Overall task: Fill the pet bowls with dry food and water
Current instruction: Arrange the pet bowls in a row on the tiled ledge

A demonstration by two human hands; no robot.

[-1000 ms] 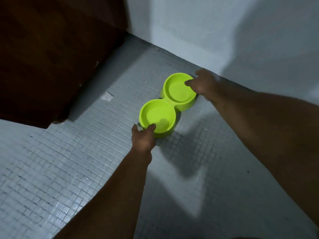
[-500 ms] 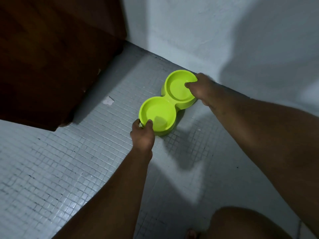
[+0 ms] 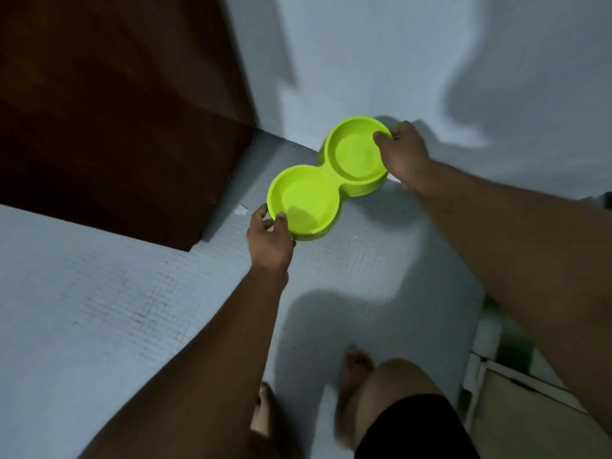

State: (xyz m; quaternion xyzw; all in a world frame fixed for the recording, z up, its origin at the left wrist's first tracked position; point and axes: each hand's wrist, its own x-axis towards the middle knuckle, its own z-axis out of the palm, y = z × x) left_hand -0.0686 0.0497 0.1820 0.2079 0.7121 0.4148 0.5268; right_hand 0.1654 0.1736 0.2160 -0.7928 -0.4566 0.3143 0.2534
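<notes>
A lime-green double pet bowl, two round dishes joined at a waist, is held above the tiled floor near the wall corner. Both dishes look empty. My left hand grips the rim of the nearer dish, thumb inside and fingers under the edge. My right hand pinches the rim of the farther dish, thumb over the inner edge. The bowl's underside is hidden.
A dark wooden cabinet stands at the left, close to the bowl. A pale wall rises behind. The floor is small grey mosaic tile. My bare feet and knee are below. A doorway threshold is at the lower right.
Both hands have closed on the bowl's two rims and raised it off the floor. The view has pulled back and my legs have come into the frame.
</notes>
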